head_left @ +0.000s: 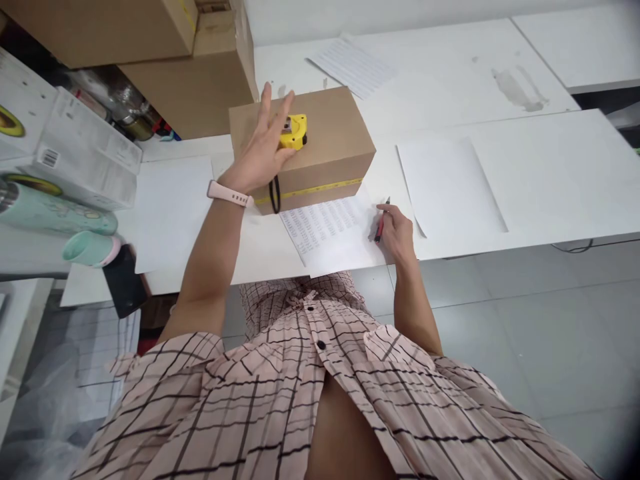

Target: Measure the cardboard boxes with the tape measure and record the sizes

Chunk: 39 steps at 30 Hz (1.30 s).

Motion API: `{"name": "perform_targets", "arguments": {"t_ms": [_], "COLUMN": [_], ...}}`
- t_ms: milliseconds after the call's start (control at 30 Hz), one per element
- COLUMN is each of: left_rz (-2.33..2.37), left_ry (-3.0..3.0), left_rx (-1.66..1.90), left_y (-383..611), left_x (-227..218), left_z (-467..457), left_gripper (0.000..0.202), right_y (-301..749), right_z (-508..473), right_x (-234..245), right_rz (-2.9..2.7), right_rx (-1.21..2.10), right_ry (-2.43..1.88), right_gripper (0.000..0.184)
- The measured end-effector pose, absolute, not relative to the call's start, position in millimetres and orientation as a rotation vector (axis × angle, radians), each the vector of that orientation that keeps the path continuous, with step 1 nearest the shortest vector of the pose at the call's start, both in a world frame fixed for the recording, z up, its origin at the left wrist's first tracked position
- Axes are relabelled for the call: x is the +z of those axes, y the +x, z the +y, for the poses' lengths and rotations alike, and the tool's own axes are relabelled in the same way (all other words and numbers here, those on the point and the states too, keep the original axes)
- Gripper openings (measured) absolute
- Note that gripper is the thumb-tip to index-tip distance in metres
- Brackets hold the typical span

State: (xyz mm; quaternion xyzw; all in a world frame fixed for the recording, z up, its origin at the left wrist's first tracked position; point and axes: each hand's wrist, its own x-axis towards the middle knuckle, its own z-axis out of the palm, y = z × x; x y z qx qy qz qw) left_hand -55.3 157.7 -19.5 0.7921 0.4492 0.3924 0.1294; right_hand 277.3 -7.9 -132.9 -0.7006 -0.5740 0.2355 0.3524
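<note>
On top of a brown cardboard box (pixel 325 127) sits a yellow tape measure (pixel 299 131). My left hand (pixel 263 150) reaches over the box's left part, with the tape measure between thumb and index finger and the other visible fingers stretched out. A black wrist strap (pixel 275 195) hangs down the box's front, across a yellow strip (pixel 325 189) that runs along that side. In my right hand (pixel 397 233) is a red and black pen (pixel 381 223), held just above or on a printed sheet (pixel 330 233) in front of the box.
Blank white papers (pixel 450 187) lie to the right, and another sheet (pixel 173 207) is at the left. Larger cartons (pixel 200 87) are stacked behind. A mint bottle (pixel 60 210), a mint cup (pixel 90 249) and a dark phone-like object (pixel 125 283) are at the left edge.
</note>
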Motion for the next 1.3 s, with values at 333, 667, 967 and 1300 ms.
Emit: {"name": "perform_targets", "arguments": {"t_ms": [333,667,967,1300], "left_rz": [1.145,1.202,1.387,1.429], "left_ry": [2.231,2.51,2.702,2.773], "left_rx": [1.29,0.669,0.11,0.051], "left_y": [-67.0,22.6,41.9,46.6], "left_x": [1.1,-114.8,-110.6,-106.5], "left_z": [133.8,-78.8,-97.3,-99.3], "left_gripper": [0.048,0.047,0.053,0.051], "right_y": [276.2,226.0,174.9,174.3], "right_z": [-19.8,-33.0,-25.8,-19.9], "right_x": [-139.5,-109.2,-121.7,-123.8], "right_rz": [-1.342,-1.175,-1.351,-1.332], "right_rx": [0.626,0.66,1.214,1.098], "right_ry": [-1.648,-1.552,-1.356,-1.32], "right_gripper": [0.039,0.056,0.044,0.042]}}
